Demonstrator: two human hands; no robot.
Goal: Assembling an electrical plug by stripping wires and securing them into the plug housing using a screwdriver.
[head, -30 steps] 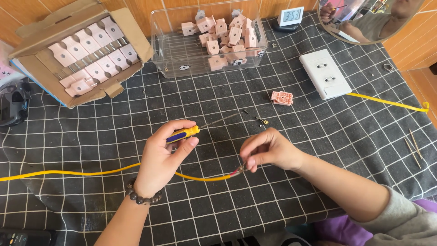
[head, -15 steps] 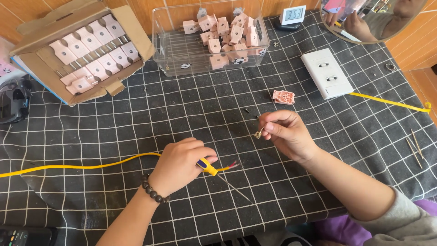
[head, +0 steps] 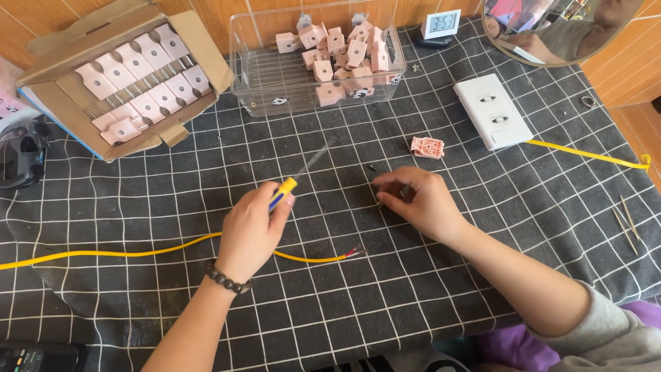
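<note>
My left hand (head: 251, 227) grips a screwdriver (head: 284, 192) with a yellow and blue handle; its blurred shaft points up and to the right. A yellow cable (head: 138, 253) runs across the checked cloth under this hand and ends in bare red wires (head: 354, 251) lying free. My right hand (head: 420, 201) rests on the cloth with its fingers pinched on a small metal part (head: 381, 201) that is mostly hidden. A tiny dark piece (head: 372, 167) lies just above it. A pink socket insert (head: 427, 147) sits beyond the right hand.
A cardboard box (head: 51, 65) of pink parts stands at the back left, a clear plastic bin (head: 261, 76) with more pink parts at the back middle. A white wall socket plate (head: 492, 110), a small clock (head: 441, 24), a mirror (head: 551, 27) and toothpicks (head: 625, 224) lie to the right.
My left hand swung the screwdriver from pointing down-right to pointing up-right. My right hand let go of the cable end, which now lies on the cloth, and moved to a small part.
</note>
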